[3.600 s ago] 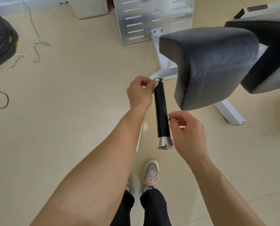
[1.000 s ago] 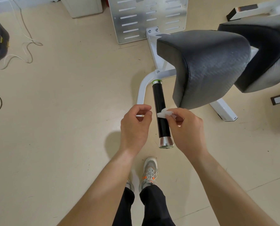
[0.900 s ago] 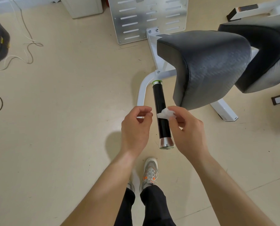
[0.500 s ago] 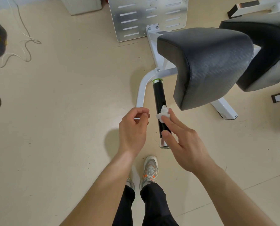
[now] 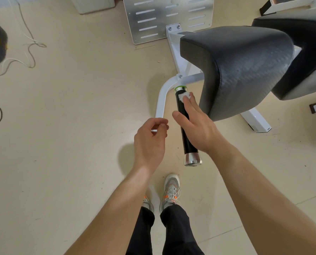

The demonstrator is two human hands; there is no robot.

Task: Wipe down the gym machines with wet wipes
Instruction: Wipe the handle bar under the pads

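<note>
Currently the right hand (image 5: 195, 126) lies flat along the black cylindrical grip handle of the gym machine (image 5: 189, 144). Its fingers (image 5: 189, 102) are straight and held together, pressing a small crumpled white wet wipe (image 5: 184, 96) against the handle's upper end. The wipe sits just below the green and silver ring (image 5: 180, 88) where the handle meets the white steel tube frame (image 5: 160, 100). The thumb is spread out to the left of the handle. The handle's lower end, a polished silver cap (image 5: 192, 159), is uncovered and points toward the person.

The left hand (image 5: 150, 142) hovers just beside the handle on its left. Its fingers are curled in with the fingertips meeting the thumb, and nothing can be seen in them. It overlaps the lower end of the white tube, but whether it touches the tube cannot be told.

A black textured padded seat cushion (image 5: 245, 70) rises just to the right of the handle, near the right edge of the beige floor (image 5: 70, 126). A slotted silver metal plate (image 5: 168, 17) stands toward the floor's far edge. Thin white cables (image 5: 30, 46) trail near the far left corner. Grey sneakers with orange accents (image 5: 171, 190) stand at the near edge.
</note>
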